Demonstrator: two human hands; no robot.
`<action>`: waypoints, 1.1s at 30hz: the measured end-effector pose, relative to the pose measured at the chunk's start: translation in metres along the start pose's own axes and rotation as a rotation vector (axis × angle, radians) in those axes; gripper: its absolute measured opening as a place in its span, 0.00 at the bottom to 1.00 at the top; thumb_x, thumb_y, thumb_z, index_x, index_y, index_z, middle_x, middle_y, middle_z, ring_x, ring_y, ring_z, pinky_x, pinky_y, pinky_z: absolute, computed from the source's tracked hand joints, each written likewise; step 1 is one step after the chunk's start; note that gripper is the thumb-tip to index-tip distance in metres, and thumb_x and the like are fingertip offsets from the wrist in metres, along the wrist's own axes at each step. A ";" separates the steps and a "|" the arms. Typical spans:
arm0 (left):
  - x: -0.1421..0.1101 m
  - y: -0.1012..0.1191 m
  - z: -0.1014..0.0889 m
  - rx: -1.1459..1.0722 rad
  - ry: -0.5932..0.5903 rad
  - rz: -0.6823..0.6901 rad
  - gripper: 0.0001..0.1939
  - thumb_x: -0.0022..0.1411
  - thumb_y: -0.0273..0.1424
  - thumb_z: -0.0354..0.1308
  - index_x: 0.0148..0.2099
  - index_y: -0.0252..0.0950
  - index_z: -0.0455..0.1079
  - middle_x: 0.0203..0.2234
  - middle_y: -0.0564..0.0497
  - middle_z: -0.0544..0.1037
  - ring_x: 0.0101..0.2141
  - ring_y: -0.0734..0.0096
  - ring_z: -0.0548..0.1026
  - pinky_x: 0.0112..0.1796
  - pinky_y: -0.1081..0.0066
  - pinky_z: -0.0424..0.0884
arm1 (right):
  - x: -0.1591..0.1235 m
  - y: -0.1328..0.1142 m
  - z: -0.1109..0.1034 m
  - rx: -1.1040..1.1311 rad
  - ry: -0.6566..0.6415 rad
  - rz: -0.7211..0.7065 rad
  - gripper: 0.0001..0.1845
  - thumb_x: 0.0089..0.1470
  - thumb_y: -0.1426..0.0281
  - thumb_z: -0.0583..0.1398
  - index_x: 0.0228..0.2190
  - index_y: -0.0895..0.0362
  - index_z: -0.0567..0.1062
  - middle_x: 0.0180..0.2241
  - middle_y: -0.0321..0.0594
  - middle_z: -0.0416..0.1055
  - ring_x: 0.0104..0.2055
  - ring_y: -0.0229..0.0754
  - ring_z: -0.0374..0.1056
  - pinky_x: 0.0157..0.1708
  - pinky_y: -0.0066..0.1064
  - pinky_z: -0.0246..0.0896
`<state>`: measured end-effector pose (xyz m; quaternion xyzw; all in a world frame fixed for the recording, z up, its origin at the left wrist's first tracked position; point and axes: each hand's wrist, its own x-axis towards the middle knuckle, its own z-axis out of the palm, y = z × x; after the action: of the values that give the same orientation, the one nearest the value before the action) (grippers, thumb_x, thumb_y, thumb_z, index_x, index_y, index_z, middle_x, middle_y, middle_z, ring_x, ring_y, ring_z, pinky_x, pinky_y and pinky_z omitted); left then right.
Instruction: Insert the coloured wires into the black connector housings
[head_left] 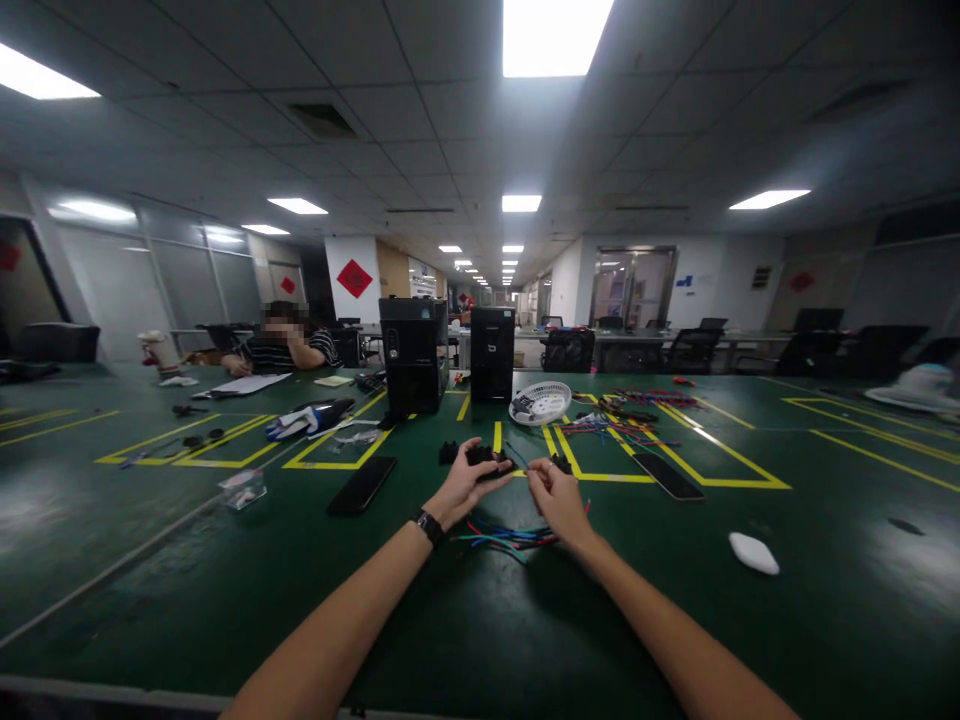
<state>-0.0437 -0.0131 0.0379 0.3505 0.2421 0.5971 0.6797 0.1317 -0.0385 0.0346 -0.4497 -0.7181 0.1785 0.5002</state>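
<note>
My left hand point(463, 482) is closed around a small black, block-like part point(501, 461), thumb and fingers on either side of it. I cannot make out exactly what kind of part it is. My right hand point(555, 495) pinches a thin blue wire point(516, 453) just right of that part, and its fingertips hide some of the wire. Further black pieces point(449, 453) show just left of my left fingers, and another point(561, 464) behind my right hand. Below both hands lies a loose bundle of red, blue, green and black wires point(501, 538).
Phones lie to the left point(363, 486) and right point(667, 476). Two black computer towers point(412, 360) point(493, 355) stand behind, near a white basket point(541, 403) and heaped wires point(619, 425). A clear box point(243, 489) and a white mouse-like object point(754, 553) flank me. A person point(281, 345) sits across the table.
</note>
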 end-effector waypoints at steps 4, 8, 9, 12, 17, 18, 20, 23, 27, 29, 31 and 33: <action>0.001 -0.002 -0.004 -0.017 -0.035 0.026 0.31 0.51 0.19 0.62 0.52 0.43 0.52 0.39 0.50 0.72 0.36 0.65 0.79 0.44 0.55 0.74 | 0.002 0.001 0.004 0.206 -0.071 0.050 0.15 0.59 0.57 0.51 0.34 0.56 0.67 0.20 0.34 0.70 0.18 0.39 0.65 0.21 0.28 0.59; 0.003 -0.002 -0.004 -0.063 -0.085 0.026 0.27 0.53 0.23 0.62 0.51 0.42 0.54 0.39 0.48 0.74 0.37 0.65 0.79 0.43 0.57 0.74 | 0.004 0.003 0.006 0.391 -0.130 0.172 0.18 0.57 0.54 0.52 0.36 0.56 0.63 0.22 0.35 0.72 0.16 0.37 0.64 0.17 0.26 0.58; 0.004 -0.001 -0.004 -0.080 -0.077 0.034 0.26 0.54 0.24 0.62 0.51 0.42 0.54 0.38 0.48 0.74 0.36 0.65 0.79 0.43 0.58 0.74 | 0.003 0.002 0.006 0.412 -0.159 0.196 0.18 0.57 0.53 0.52 0.37 0.56 0.63 0.21 0.33 0.71 0.14 0.36 0.62 0.14 0.25 0.55; 0.006 0.002 -0.005 -0.113 -0.040 0.025 0.17 0.60 0.30 0.57 0.50 0.41 0.56 0.36 0.47 0.75 0.36 0.63 0.79 0.41 0.56 0.74 | 0.000 0.000 0.007 0.445 -0.237 0.250 0.19 0.56 0.52 0.52 0.37 0.55 0.62 0.20 0.30 0.70 0.11 0.34 0.60 0.12 0.24 0.52; 0.006 0.002 -0.008 -0.097 -0.003 0.019 0.15 0.63 0.39 0.53 0.50 0.41 0.59 0.38 0.45 0.75 0.35 0.62 0.78 0.39 0.53 0.74 | -0.006 -0.001 0.011 0.368 -0.322 0.233 0.17 0.56 0.54 0.52 0.35 0.56 0.65 0.17 0.29 0.68 0.12 0.33 0.58 0.13 0.23 0.50; 0.006 0.002 -0.008 -0.094 -0.002 0.030 0.15 0.64 0.40 0.52 0.50 0.41 0.60 0.38 0.45 0.75 0.35 0.62 0.78 0.39 0.53 0.74 | -0.007 0.000 0.011 0.334 -0.333 0.217 0.17 0.57 0.55 0.51 0.35 0.56 0.66 0.16 0.28 0.66 0.12 0.33 0.57 0.13 0.22 0.49; 0.005 0.002 -0.008 -0.092 -0.008 0.054 0.16 0.64 0.41 0.52 0.51 0.41 0.61 0.39 0.45 0.75 0.36 0.63 0.78 0.39 0.52 0.74 | -0.009 -0.001 0.012 0.271 -0.345 0.182 0.15 0.59 0.58 0.50 0.34 0.57 0.68 0.14 0.27 0.63 0.13 0.33 0.56 0.15 0.22 0.49; 0.004 0.002 -0.006 -0.078 -0.002 0.084 0.16 0.64 0.40 0.52 0.51 0.41 0.61 0.39 0.46 0.75 0.36 0.63 0.77 0.39 0.51 0.74 | -0.010 -0.003 0.013 0.205 -0.319 0.141 0.15 0.59 0.60 0.50 0.33 0.57 0.69 0.14 0.28 0.62 0.16 0.34 0.57 0.18 0.23 0.50; 0.004 0.003 -0.006 -0.063 0.009 0.109 0.16 0.64 0.39 0.52 0.53 0.42 0.59 0.38 0.47 0.75 0.35 0.64 0.77 0.39 0.52 0.75 | -0.009 -0.006 0.010 0.090 -0.216 0.091 0.16 0.58 0.60 0.53 0.35 0.59 0.73 0.16 0.31 0.64 0.18 0.36 0.60 0.20 0.26 0.51; 0.005 0.002 -0.007 -0.063 0.007 0.112 0.15 0.65 0.38 0.52 0.53 0.42 0.59 0.38 0.47 0.75 0.35 0.65 0.77 0.39 0.52 0.75 | -0.009 -0.006 0.007 -0.035 -0.150 0.025 0.16 0.57 0.60 0.54 0.36 0.59 0.75 0.16 0.32 0.63 0.18 0.37 0.59 0.19 0.27 0.50; 0.007 0.001 -0.009 -0.060 0.010 0.110 0.13 0.65 0.37 0.51 0.51 0.42 0.58 0.37 0.47 0.74 0.34 0.65 0.78 0.38 0.52 0.75 | -0.008 -0.005 0.005 -0.169 -0.104 -0.050 0.16 0.57 0.61 0.54 0.36 0.59 0.77 0.16 0.33 0.63 0.18 0.37 0.58 0.20 0.28 0.48; 0.008 0.000 -0.010 -0.049 0.018 0.106 0.11 0.66 0.35 0.50 0.50 0.41 0.58 0.37 0.48 0.74 0.33 0.66 0.78 0.38 0.54 0.75 | -0.008 -0.004 0.004 -0.271 -0.093 -0.107 0.16 0.57 0.63 0.54 0.37 0.59 0.78 0.16 0.34 0.64 0.18 0.37 0.59 0.21 0.28 0.49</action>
<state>-0.0501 -0.0033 0.0321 0.3407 0.2143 0.6412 0.6533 0.1271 -0.0468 0.0311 -0.4652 -0.7810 0.0737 0.4101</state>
